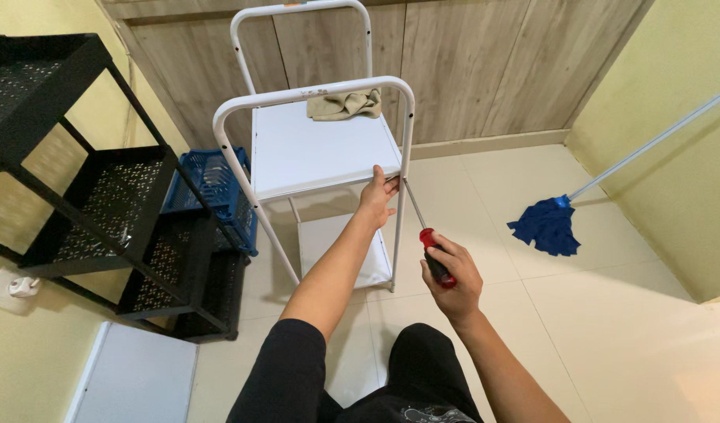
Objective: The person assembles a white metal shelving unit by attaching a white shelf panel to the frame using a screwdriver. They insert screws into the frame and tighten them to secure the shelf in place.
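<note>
We see the right hand (454,274) fisted around a red-handled screwdriver (427,237) — tip at the white rack (317,149) (front corner). The left hand (375,196) grips that shelf edge.

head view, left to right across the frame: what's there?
Black shelving rack → blue crate → white rack shelf → left hand at the shelf's front corner → right hand holding the red-handled screwdriver → blue mop.
</note>
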